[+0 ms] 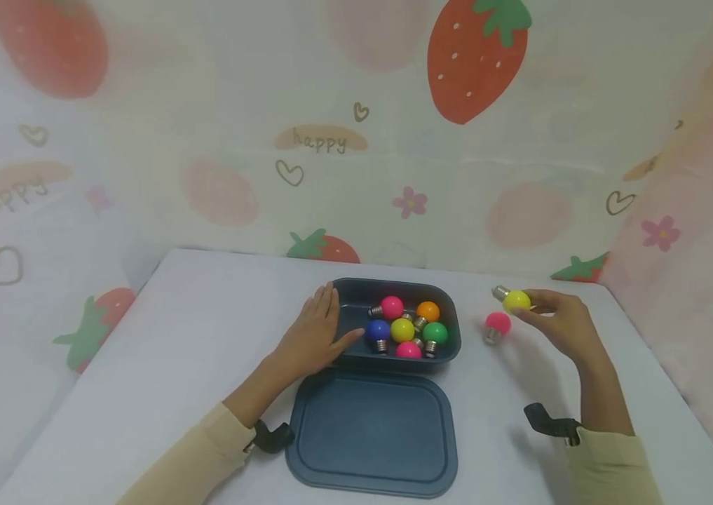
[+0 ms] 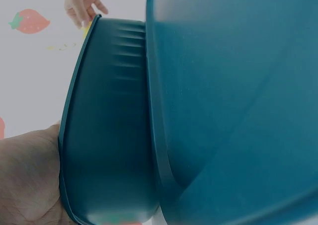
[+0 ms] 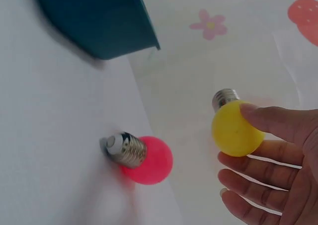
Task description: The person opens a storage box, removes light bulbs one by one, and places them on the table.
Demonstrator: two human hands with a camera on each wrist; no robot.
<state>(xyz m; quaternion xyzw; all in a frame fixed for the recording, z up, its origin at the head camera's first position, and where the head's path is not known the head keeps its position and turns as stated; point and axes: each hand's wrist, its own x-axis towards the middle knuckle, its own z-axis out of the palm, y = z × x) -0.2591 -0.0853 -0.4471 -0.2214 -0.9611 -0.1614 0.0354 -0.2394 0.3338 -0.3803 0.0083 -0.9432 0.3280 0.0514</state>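
Observation:
My right hand point(image 1: 563, 322) holds a yellow light bulb point(image 1: 517, 301) above the table, pinching its round globe between thumb and fingers. In the right wrist view, the metal screw base of this bulb point(image 3: 236, 130) points away from the palm. Just below it, a pink bulb point(image 1: 498, 324) lies on the table. A dark blue rectangular container point(image 1: 348, 317) holds several coloured bulbs: pink, orange, blue, yellow and green. Over its left end rests my left hand point(image 1: 308, 333), fingers extended along the rim and thumb out over the near side.
Directly in front of the container lies a flat dark blue lid point(image 1: 371, 435) with a raised rim. The white table point(image 1: 205, 315) meets a strawberry-printed cloth backdrop point(image 1: 343, 189) behind and at both sides. A black wrist mount point(image 1: 552, 421) juts out from the right sleeve.

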